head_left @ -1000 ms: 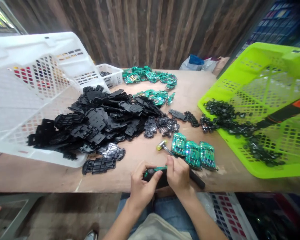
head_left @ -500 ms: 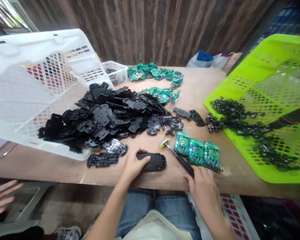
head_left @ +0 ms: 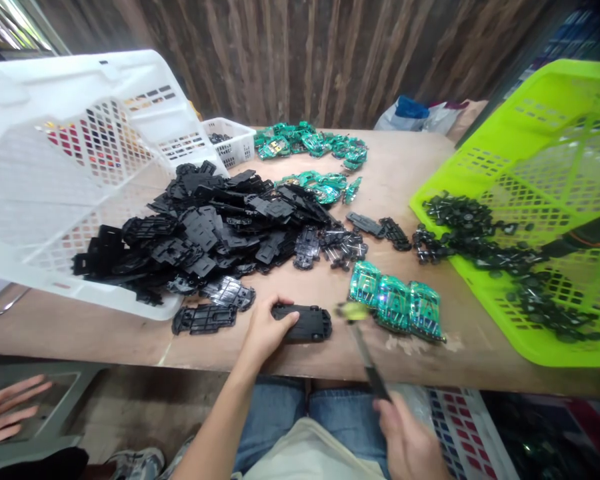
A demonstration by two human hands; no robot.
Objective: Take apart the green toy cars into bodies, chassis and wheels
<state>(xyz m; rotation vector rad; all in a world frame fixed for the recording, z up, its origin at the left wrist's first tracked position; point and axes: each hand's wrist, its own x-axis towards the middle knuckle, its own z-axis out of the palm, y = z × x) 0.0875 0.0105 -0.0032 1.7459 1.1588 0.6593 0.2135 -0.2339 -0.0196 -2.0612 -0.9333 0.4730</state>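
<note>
My left hand grips the left end of a black toy car chassis lying on the table, thumb on top. Wrapped round the black handle of a small hammer is my right hand, near the table's front edge. The hammer's yellowish head is blurred, to the right of the chassis and apart from it. Beyond the hammer, three shiny green toy car bodies lie side by side. Left of my left hand are loose black chassis plates.
A heap of black chassis spills from a tipped white basket. A lime-green basket on the right holds wheel-and-axle parts. More green bodies lie at the back. Another person's hand shows at lower left.
My right hand has lifted the hammer off the table and drawn its handle towards me. My left hand stays on the chassis. The other person's hand has moved slightly.
</note>
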